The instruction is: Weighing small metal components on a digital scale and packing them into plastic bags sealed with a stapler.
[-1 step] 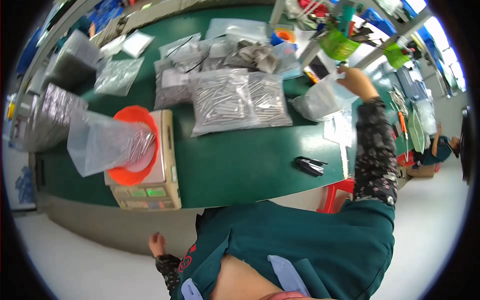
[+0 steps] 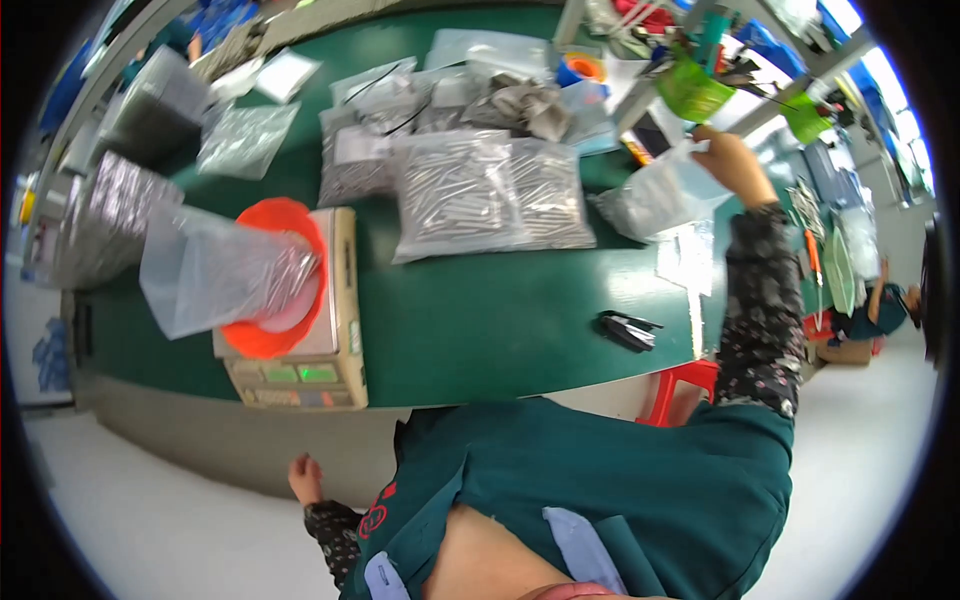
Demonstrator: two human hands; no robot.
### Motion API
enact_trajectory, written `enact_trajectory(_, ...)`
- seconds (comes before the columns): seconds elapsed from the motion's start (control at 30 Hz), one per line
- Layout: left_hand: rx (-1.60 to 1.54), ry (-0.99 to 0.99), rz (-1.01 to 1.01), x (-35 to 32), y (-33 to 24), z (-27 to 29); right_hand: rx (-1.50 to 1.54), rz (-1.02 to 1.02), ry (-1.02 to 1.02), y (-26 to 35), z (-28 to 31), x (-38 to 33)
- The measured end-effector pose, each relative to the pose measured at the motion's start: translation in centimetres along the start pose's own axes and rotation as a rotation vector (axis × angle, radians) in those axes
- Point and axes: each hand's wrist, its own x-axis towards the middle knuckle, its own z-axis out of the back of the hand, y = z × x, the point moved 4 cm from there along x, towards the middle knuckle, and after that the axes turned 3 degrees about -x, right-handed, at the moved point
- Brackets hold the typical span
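My right hand [image 2: 735,160] reaches out to the far right of the green table [image 2: 480,330] and grips the top of a clear plastic bag [image 2: 650,200] with small metal parts in its bottom. The bag rests partly on the table. My left hand [image 2: 303,478] hangs below the table's front edge, near my side, holding nothing, fingers loosely apart. In front of me two large clear bags of metal pins [image 2: 490,195] lie flat.
A beige scale [image 2: 300,365] at the left carries an orange bowl [image 2: 262,335] with a clear bag of pins [image 2: 215,270] in it. A black stapler [image 2: 628,330] lies near the front edge. More bags fill the back. A red stool [image 2: 680,385] stands below. Another person [image 2: 880,305] sits far right.
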Motion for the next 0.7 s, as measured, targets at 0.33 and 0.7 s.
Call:
enact_trajectory(0.33, 0.195, -0.216, -0.65, 0.8, -28.0, 7.0, 0.185, 0.432, -0.13, 18.2, 6.2, -4.4)
enact_trajectory(0.7, 0.568, 0.021, -1.197, 1.3, -42.1, 5.1, 0.195, 0.647, -0.107, 28.6, 8.5, -5.5)
